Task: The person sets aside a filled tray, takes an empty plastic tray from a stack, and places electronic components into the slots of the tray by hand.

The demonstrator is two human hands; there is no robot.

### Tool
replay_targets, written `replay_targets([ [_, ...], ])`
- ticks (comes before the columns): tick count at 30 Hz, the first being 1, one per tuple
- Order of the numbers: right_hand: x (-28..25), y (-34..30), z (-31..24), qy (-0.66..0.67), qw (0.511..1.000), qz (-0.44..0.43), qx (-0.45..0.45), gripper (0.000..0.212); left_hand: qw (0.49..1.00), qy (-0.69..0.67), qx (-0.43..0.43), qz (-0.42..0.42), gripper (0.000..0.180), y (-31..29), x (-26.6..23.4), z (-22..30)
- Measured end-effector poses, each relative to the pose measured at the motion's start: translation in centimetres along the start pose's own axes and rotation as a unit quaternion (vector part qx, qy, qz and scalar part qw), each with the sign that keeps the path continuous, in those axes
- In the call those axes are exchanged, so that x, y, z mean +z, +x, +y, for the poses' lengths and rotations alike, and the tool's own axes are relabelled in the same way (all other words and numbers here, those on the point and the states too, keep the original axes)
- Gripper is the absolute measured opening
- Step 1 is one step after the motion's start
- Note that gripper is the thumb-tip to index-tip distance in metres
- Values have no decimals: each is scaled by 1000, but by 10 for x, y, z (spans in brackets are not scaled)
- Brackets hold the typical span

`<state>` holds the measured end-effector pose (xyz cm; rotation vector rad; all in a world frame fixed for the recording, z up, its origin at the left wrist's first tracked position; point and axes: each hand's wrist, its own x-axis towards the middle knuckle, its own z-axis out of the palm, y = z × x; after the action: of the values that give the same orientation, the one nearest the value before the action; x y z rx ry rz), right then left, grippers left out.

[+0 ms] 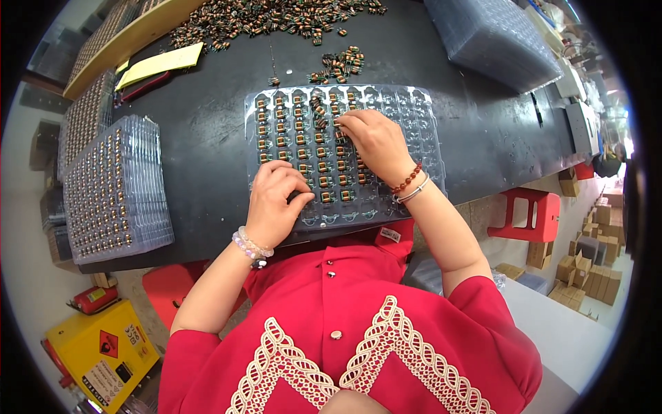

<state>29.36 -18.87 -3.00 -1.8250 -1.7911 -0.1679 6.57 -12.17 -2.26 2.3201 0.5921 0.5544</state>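
Note:
A clear plastic tray (408,131) with rows of small pockets lies in front of me. Copper-wound coils (281,128) fill many of its pockets on the left and in the middle; several loose coils (318,114) lie on top near its upper middle. My right hand (378,143) reaches over the tray with thumb and fingers pinched at a small coil, partly hidden by the fingertips. Above the tray's lower left, my left hand (274,200) is curled, thumb and forefinger close together beside the filled pockets. What its fingers hold, if anything, is hidden.
Beyond the tray lie a small heap of coils (338,65) and a larger pile (276,21). Stacked filled trays (114,193) stand at left, stacked clear trays (493,41) at far right. Yellow paper (162,65) lies far left. A red stool (527,215) stands beyond the table's right edge.

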Motion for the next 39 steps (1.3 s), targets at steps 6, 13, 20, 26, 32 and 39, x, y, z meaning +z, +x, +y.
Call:
replay_targets([
  [6,-3,0,1,48,997,-19,52,14,998,44,39,21,11,-1,1,-7],
  [13,-19,-1,-1,113,990,-15,87,13,993,90,71,15,10,2,4,2],
  [20,-46,-41,-30,217,966,-8,139,12,990,78,45,108,11,67,20,0],
  [26,-54,-71,-39,190,974,-35,115,10,968,216,128,19,19,92,29,-14],
  [32,-47,-81,-35,140,985,-41,86,8,982,135,126,46,23,87,19,-5],
  [39,-42,-59,-39,59,996,-26,64,14,962,-230,-122,81,19,59,-4,-6],
])
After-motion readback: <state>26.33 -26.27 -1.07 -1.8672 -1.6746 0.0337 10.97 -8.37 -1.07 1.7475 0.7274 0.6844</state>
